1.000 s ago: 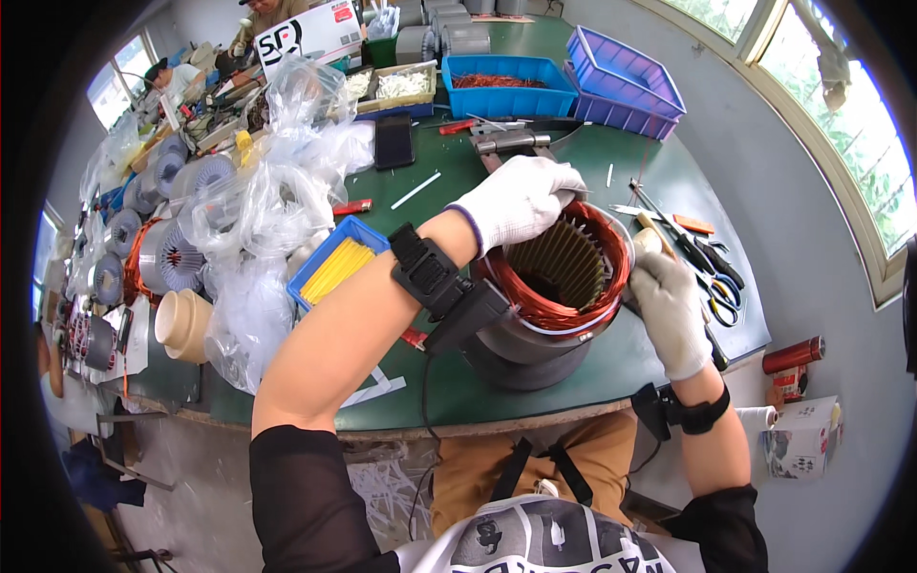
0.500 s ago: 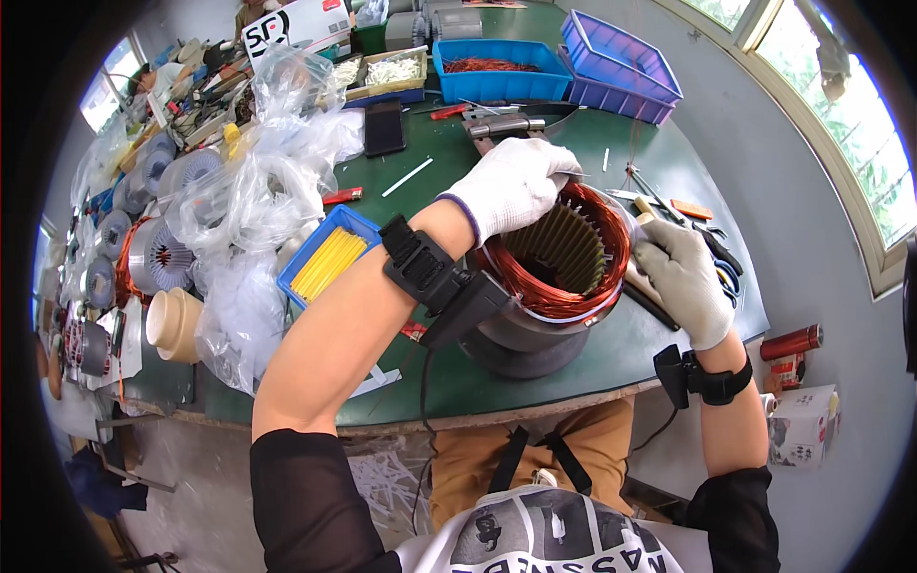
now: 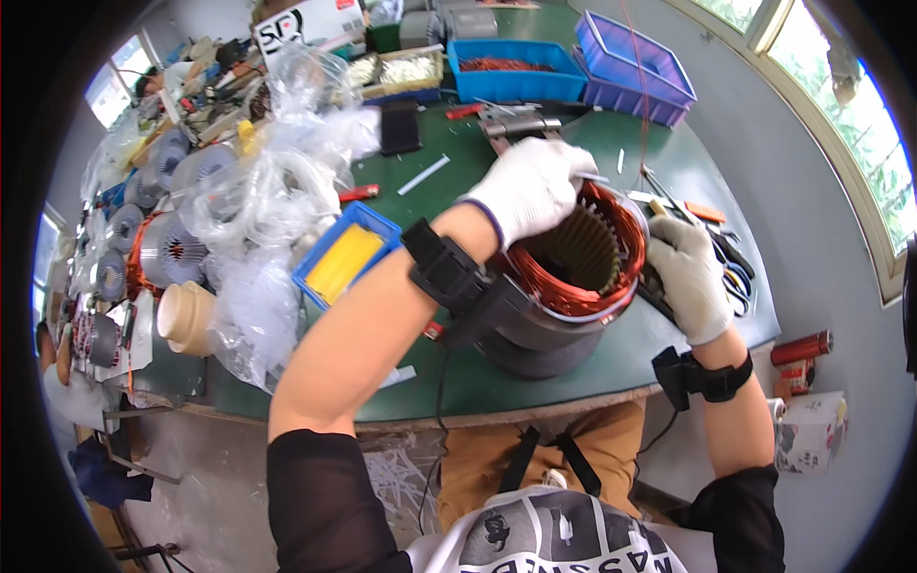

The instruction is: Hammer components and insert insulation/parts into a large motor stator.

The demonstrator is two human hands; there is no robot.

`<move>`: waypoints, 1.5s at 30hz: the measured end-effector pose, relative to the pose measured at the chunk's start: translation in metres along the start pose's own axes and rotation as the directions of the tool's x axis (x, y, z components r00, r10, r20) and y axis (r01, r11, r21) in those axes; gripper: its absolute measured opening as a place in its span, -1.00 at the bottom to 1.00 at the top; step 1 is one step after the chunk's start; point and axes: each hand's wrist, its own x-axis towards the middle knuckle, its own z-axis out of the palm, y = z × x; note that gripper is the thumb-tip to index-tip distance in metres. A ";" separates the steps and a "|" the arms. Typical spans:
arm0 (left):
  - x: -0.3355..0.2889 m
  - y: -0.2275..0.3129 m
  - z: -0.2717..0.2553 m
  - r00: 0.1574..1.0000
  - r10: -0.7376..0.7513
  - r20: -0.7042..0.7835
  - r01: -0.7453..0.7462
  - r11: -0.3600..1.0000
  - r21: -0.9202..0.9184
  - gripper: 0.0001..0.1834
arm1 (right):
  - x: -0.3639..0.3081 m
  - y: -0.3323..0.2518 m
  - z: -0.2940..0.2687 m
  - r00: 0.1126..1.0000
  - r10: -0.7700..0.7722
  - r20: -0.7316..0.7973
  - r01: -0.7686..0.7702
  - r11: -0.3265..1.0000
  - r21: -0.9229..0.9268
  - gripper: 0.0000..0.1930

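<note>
A motor stator with red copper windings around its open bore stands upright on a dark round base near the table's front edge. Over its far left rim reaches my left hand, in a white glove. Its fingers pinch a thin greyish strip above the windings. Close against the stator's right side, my right hand, also gloved, has its fingers curled. What they hold, if anything, is hidden. Just beyond those fingers shows a tan, wood-like piece; whether it is gripped I cannot tell.
Pliers and scissors lie right of my right hand. Left are a blue box of yellow strips, clear plastic bags and several stator cores. A blue bin of red pieces and purple bins stand behind.
The whole view has shifted, so the table's things appear slightly farther right. My right hand's fingers look more curled beside the stator. My left hand stays at the far rim.
</note>
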 end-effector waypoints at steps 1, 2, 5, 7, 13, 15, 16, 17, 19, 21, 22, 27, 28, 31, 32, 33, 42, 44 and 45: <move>0.000 0.007 -0.001 1.000 -0.007 -0.004 0.007 1.000 -0.030 -0.72 | 0.001 0.003 -0.010 0.997 -0.059 0.047 0.064 0.992 -0.111 -0.85; -0.005 0.003 0.005 0.995 0.057 -0.079 -0.058 0.998 0.000 -0.73 | 0.004 0.014 -0.011 0.984 -0.172 0.044 0.178 0.968 -0.178 -0.85; -0.013 0.010 0.022 0.991 0.033 -0.133 -0.031 0.999 0.020 -0.78 | -0.006 0.017 -0.017 0.980 -0.188 0.062 0.198 0.938 -0.286 -0.83; -0.007 0.020 0.024 0.997 -0.065 -0.044 0.063 0.997 -0.048 -0.75 | -0.008 0.025 -0.026 0.986 -0.140 0.086 0.154 0.969 -0.192 -0.84; -0.010 0.013 0.011 0.995 -0.005 -0.102 -0.001 0.999 -0.053 -0.74 | 0.012 0.033 -0.023 0.961 -0.224 0.162 0.247 0.959 -0.141 -0.88; -0.007 0.014 -0.002 0.999 -0.034 -0.030 0.033 0.999 -0.017 -0.75 | 0.003 0.008 -0.027 0.961 -0.109 0.254 0.136 0.987 -0.090 -0.88; -0.003 0.010 -0.001 0.999 -0.033 -0.037 0.031 0.999 -0.041 -0.74 | 0.007 0.007 -0.029 0.947 -0.106 0.304 0.128 0.990 -0.051 -0.88; 0.001 0.012 -0.004 0.998 -0.062 0.022 0.063 0.995 -0.073 -0.72 | 0.011 0.008 -0.032 0.928 -0.119 0.352 0.129 0.992 -0.006 -0.87; 0.005 0.018 -0.011 0.981 -0.146 0.129 0.153 0.987 -0.047 -0.70 | 0.009 0.002 -0.021 0.964 0.018 0.265 -0.034 0.998 0.057 -0.85; 0.004 0.017 -0.002 0.984 -0.132 0.120 0.139 0.989 -0.058 -0.69 | 0.007 0.004 -0.021 0.972 0.137 0.191 -0.165 0.976 0.141 -0.83; 0.003 0.017 -0.001 0.987 -0.122 0.104 0.128 0.990 -0.052 -0.68 | 0.006 0.008 -0.025 0.965 0.115 0.234 -0.140 0.986 0.093 -0.83; -0.002 0.015 0.003 0.993 -0.076 0.095 0.078 0.997 -0.017 -0.67 | 0.001 0.012 -0.014 0.968 0.154 0.197 -0.192 0.962 0.193 -0.84; -0.003 0.015 0.003 0.996 -0.064 0.070 0.064 0.998 -0.002 -0.67 | -0.003 0.006 -0.012 0.965 0.186 0.185 -0.222 0.954 0.202 -0.87; -0.006 0.018 0.004 0.998 -0.048 0.049 0.049 0.999 -0.018 -0.70 | -0.004 0.018 -0.022 0.921 0.236 0.311 -0.341 0.874 0.347 -0.90; -0.004 0.017 0.007 0.999 -0.034 0.024 0.035 0.999 -0.016 -0.72 | 0.001 0.029 -0.027 0.911 0.194 0.363 -0.345 0.840 0.419 -0.90; -0.003 0.018 0.007 1.000 -0.018 0.001 0.018 1.000 -0.013 -0.74 | 0.001 0.028 -0.024 0.910 0.197 0.365 -0.347 0.842 0.414 -0.90; -0.005 0.021 0.005 0.994 -0.097 0.048 0.096 0.995 0.008 -0.76 | -0.004 0.014 -0.009 0.995 -0.003 0.095 0.014 0.992 -0.122 -0.84; -0.003 0.022 0.004 0.997 -0.073 0.013 0.072 0.997 0.027 -0.76 | 0.001 0.013 -0.011 0.994 -0.005 0.107 0.018 0.992 -0.123 -0.84; -0.004 0.020 0.005 0.997 -0.075 0.014 0.074 0.997 0.026 -0.76 | 0.002 0.014 -0.009 0.992 -0.010 0.125 0.025 0.992 -0.121 -0.84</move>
